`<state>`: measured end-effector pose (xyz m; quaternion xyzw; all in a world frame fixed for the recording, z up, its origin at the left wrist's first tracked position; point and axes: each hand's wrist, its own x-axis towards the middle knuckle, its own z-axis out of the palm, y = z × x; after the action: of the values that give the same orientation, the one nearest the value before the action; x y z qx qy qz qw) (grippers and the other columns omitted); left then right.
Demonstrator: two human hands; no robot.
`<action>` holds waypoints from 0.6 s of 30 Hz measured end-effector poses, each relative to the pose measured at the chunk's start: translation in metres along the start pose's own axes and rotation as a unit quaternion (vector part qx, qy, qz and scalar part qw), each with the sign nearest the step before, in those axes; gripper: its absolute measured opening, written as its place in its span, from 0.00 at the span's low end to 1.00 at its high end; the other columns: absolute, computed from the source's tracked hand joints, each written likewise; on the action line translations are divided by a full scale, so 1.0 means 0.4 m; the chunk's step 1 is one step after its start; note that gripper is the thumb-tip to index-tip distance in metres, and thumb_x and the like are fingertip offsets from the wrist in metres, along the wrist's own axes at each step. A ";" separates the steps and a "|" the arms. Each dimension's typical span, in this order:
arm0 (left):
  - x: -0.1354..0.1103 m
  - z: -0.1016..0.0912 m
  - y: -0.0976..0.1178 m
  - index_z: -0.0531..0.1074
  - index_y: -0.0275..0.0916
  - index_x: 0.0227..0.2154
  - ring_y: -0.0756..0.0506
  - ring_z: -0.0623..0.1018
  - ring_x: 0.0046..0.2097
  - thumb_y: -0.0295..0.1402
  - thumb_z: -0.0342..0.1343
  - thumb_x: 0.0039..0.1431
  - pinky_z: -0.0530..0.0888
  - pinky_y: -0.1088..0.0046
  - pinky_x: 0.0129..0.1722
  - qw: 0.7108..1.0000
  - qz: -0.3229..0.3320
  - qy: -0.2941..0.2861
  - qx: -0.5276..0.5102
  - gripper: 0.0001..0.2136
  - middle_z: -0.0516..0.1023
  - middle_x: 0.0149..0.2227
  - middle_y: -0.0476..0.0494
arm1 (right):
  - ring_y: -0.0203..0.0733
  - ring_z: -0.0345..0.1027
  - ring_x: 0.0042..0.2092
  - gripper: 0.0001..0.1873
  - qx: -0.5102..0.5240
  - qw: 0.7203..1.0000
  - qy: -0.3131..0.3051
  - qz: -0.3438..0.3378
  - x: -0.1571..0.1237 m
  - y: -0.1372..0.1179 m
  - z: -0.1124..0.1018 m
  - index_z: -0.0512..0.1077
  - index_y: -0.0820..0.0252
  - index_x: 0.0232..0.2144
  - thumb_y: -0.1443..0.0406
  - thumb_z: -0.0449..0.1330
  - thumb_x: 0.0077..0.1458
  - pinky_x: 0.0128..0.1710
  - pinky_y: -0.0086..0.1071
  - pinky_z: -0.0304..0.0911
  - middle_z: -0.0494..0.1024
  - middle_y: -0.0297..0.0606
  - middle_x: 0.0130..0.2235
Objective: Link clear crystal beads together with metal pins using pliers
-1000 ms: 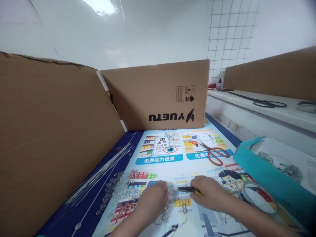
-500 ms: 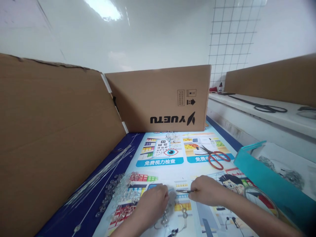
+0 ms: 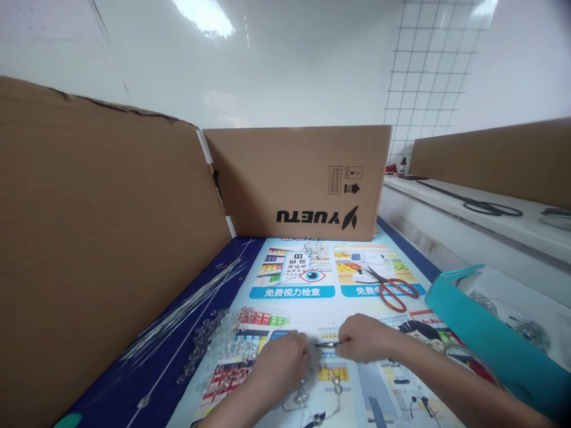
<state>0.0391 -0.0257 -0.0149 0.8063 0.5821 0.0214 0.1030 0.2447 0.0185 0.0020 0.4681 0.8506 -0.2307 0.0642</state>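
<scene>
My right hand [image 3: 362, 337] is closed around a tool with slim metal jaws, which look like pliers [image 3: 328, 345]; its handles are hidden in the fist. The jaws point left, toward my left hand [image 3: 285, 359]. That hand is curled in a pinch at the upper end of a wire strand with clear round beads [image 3: 337, 389], which hangs in a loose loop below it. Its fingertips are turned away, so the exact grip is hidden. Left of my left hand lies a spread of loose clear beads [image 3: 223, 339].
Red-handled scissors [image 3: 392, 291] lie beyond my right hand. A bundle of thin wires [image 3: 191, 303] lies along the left cardboard wall [image 3: 111, 226]. At right stands a teal box [image 3: 495, 339] holding coiled wire pieces. A cardboard panel [image 3: 259, 178] closes off the back.
The view has shifted slightly. The tool's jaws sit a little closer to my left hand. Both hands keep their closed grip.
</scene>
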 end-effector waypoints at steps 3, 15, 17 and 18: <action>0.003 0.003 -0.007 0.68 0.39 0.28 0.44 0.74 0.32 0.29 0.43 0.54 0.60 0.73 0.26 1.000 0.000 0.000 -0.022 0.08 0.75 0.31 0.43 | 0.33 0.56 0.22 0.14 -0.030 0.999 0.036 -0.007 0.002 0.008 0.020 0.67 0.60 0.17 0.59 0.51 0.48 0.20 0.26 0.43 0.66 0.32 0.18; 0.023 0.025 -0.037 0.69 0.41 0.28 0.48 0.72 0.33 0.31 0.45 0.55 0.61 0.77 0.30 0.980 0.040 0.032 -0.192 0.08 0.74 0.29 0.49 | 0.32 0.56 0.24 0.14 0.043 0.993 0.106 -0.009 -0.027 0.028 0.053 0.68 0.60 0.20 0.59 0.50 0.51 0.22 0.25 0.43 0.64 0.30 0.19; 0.027 0.024 -0.034 0.69 0.40 0.26 0.49 0.71 0.31 0.31 0.46 0.54 0.61 0.78 0.29 0.971 0.042 0.030 -0.234 0.08 0.73 0.27 0.50 | 0.31 0.57 0.24 0.14 0.053 0.992 0.117 -0.009 -0.029 0.030 0.058 0.67 0.60 0.20 0.59 0.50 0.51 0.22 0.25 0.43 0.64 0.30 0.20; 0.028 0.024 -0.032 0.69 0.39 0.25 0.50 0.71 0.30 0.31 0.47 0.54 0.62 0.79 0.28 0.964 0.039 0.026 -0.261 0.07 0.73 0.26 0.50 | 0.31 0.57 0.24 0.14 0.058 0.991 0.121 -0.008 -0.030 0.030 0.059 0.67 0.60 0.20 0.59 0.50 0.51 0.22 0.25 0.43 0.64 0.30 0.20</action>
<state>0.0322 -0.0125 -0.0279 0.7726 0.5270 0.1979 0.2937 0.2587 0.0038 -0.0191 0.4890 0.8408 -0.2218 -0.0681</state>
